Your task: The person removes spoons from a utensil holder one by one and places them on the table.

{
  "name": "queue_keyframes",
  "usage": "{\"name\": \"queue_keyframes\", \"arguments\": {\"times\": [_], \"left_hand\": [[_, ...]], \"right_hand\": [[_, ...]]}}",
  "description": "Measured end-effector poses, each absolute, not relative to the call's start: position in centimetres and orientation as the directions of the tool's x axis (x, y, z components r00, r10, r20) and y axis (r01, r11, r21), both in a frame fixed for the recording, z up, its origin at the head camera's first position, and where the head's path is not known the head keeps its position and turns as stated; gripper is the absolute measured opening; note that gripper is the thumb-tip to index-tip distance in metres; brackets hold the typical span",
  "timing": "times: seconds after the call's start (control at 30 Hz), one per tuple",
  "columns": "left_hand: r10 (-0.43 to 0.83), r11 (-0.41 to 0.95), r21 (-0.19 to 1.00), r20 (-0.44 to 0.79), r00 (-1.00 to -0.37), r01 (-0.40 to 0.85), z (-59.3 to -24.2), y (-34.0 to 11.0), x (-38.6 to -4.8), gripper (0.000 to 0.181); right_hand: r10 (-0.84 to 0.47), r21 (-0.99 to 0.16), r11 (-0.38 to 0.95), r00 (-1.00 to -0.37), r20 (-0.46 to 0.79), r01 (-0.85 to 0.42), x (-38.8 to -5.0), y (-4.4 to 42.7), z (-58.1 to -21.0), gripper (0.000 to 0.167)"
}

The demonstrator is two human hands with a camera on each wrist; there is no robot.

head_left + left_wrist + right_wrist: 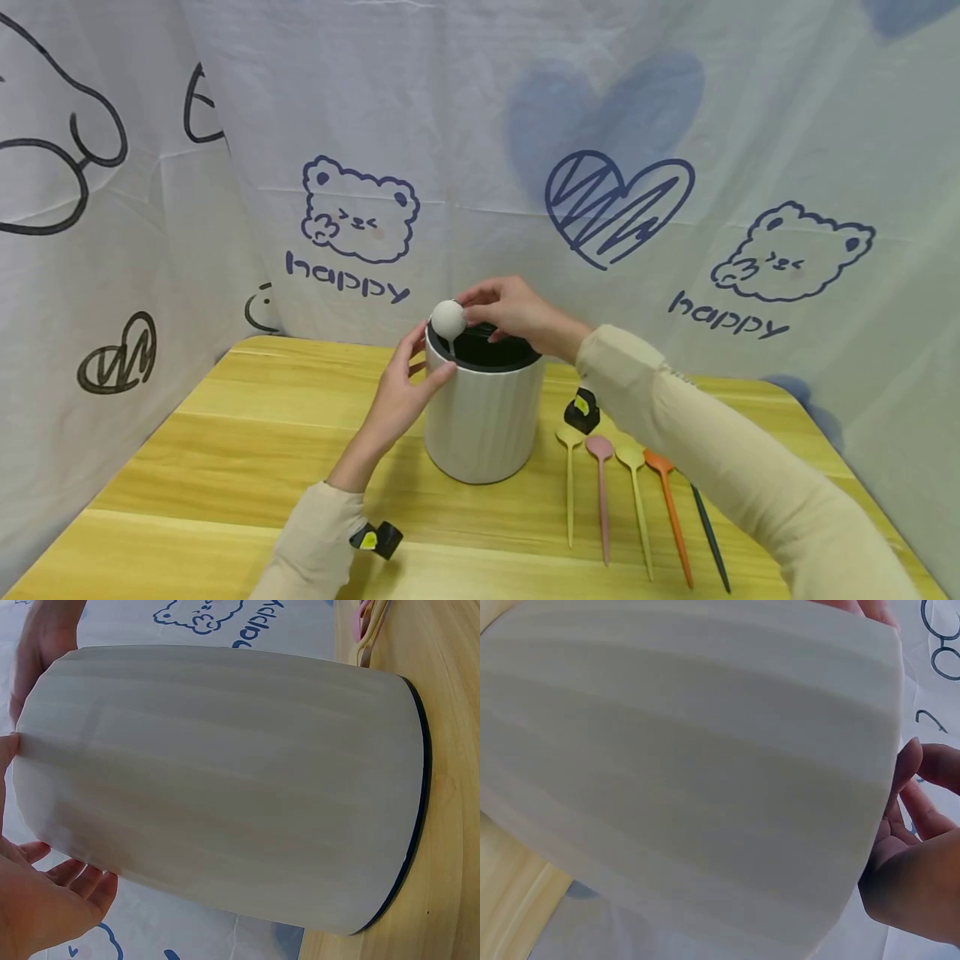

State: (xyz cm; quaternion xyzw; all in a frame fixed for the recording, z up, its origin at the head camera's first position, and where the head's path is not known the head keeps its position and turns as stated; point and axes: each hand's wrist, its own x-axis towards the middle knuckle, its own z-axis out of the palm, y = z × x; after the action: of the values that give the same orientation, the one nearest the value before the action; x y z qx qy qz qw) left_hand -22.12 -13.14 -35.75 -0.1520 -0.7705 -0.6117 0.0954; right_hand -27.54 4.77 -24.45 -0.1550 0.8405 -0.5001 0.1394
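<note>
A white ribbed bin [483, 425] with a black rim and dark inside stands upright on the wooden table. My left hand [397, 392] holds its left side near the top, thumb on the front of the rim and fingers round the side. Above the left part of the rim, a white spoon [448, 320] points its round end up, its handle going down into the bin. My right hand [517, 312], reaching over the bin's far edge, pinches the round end's right edge. The bin's wall [225, 780] fills most of the left wrist view and hides the spoon in both wrist views.
Right of the bin, several spoons lie in a row on the table [247, 417]: a pink spoon [600, 450], an orange spoon [670, 500], a dark-handled one [711, 542] and pale yellow ones. A printed white cloth [465, 142] hangs behind the table.
</note>
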Motion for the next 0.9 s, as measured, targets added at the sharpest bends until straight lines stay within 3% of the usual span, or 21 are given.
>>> {"name": "queue_keyframes", "arguments": {"times": [0.57, 0.9], "left_hand": [[0.111, 0.203, 0.912, 0.339, -0.934, 0.355, -35.45, -13.04, -21.80, 0.072], [0.111, 0.207, 0.910, 0.342, -0.933, 0.359, -35.52, -12.96, -21.93, 0.073]], "right_hand": [[-0.443, -0.867, 0.442, -0.897, 0.013, -0.230, -27.26, 4.02, -25.26, 0.035], [-0.419, -0.866, 0.443, -0.907, 0.029, -0.232, -26.95, 3.90, -25.34, 0.036]]}}
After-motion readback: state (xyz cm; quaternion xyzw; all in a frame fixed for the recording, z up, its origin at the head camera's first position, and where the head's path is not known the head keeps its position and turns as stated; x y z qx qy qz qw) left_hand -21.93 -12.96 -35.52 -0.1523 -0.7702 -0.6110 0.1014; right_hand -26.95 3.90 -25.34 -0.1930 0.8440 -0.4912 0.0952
